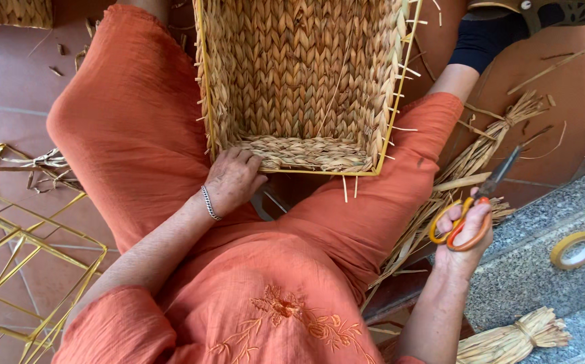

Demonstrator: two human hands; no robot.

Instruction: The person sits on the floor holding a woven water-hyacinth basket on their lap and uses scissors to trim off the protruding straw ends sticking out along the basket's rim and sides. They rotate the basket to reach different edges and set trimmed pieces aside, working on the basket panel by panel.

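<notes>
From your head view, your left hand (233,180) rests with fingers curled over the near edge of the woven basket (302,81), gripping its braided rim where it sits on your lap between your knees. The basket lies tipped with its open side toward you, its yellow wire frame showing along the edges and short straw ends poking out on the right side. A silver bracelet (209,203) sits on your left wrist. Your right hand (464,232) is out to the right, well apart from the basket, clenched through the orange and yellow handles of a pair of scissors (481,202) whose dark blades point up and away; you cannot tell from here whether the blades are parted. Beneath them a bundle of dried straw (467,158) lies on the tiled floor. A roll of yellow tape (574,250) rests on the stone step at right, a second tied straw bundle (513,337) near it. An empty yellow wire frame (23,256) stands at left
</notes>
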